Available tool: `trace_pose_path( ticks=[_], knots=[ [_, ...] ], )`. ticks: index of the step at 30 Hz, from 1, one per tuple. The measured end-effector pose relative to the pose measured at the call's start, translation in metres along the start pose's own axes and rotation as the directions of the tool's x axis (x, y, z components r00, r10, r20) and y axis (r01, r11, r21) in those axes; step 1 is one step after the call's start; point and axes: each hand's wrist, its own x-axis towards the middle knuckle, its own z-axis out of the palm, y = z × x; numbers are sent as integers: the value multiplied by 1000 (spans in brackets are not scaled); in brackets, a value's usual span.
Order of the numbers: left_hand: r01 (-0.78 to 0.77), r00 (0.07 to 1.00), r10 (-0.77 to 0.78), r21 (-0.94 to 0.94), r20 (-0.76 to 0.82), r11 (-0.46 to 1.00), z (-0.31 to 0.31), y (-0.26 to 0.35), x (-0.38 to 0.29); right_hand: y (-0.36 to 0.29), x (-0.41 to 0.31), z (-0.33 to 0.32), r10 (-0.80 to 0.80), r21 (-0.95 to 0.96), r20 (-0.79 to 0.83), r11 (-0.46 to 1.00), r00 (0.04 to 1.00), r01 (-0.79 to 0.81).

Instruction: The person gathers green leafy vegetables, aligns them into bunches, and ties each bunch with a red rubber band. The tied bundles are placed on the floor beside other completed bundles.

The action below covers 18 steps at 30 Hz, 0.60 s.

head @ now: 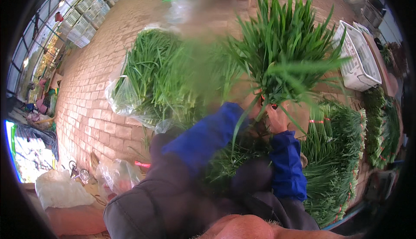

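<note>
A large bunch of garlic chives stands upright before me, its leaves fanned upward. Red ties show around its lower stems. My right hand, in a blue sleeve cover, grips the base of the bunch from the right. From the other side my left hand closes on the same base, partly hidden by leaves. Loose chives lie below, between my legs. To the left, a broad heap of untied chives rests on clear plastic; its right part is blurred.
Stacked tied bunches line my right side, with further bunches beyond. A white plastic crate stands at the upper right. Crate stacks rise at the far left on the brick floor. A clear bag lies at the lower left.
</note>
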Motion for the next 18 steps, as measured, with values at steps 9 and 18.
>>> trace_pose_path(
  ticks=[9, 18],
  knots=[
    [-16, 999, 17, 20, -35, 1000, 26, 7, 3, -3, 5, 5, 167, 685, 150, 693, 974, -224],
    [374, 920, -388, 442, -64, 815, -9, 105, -21, -102, 3, -5, 244, 491, 270, 797, 931, -351]
  ],
)
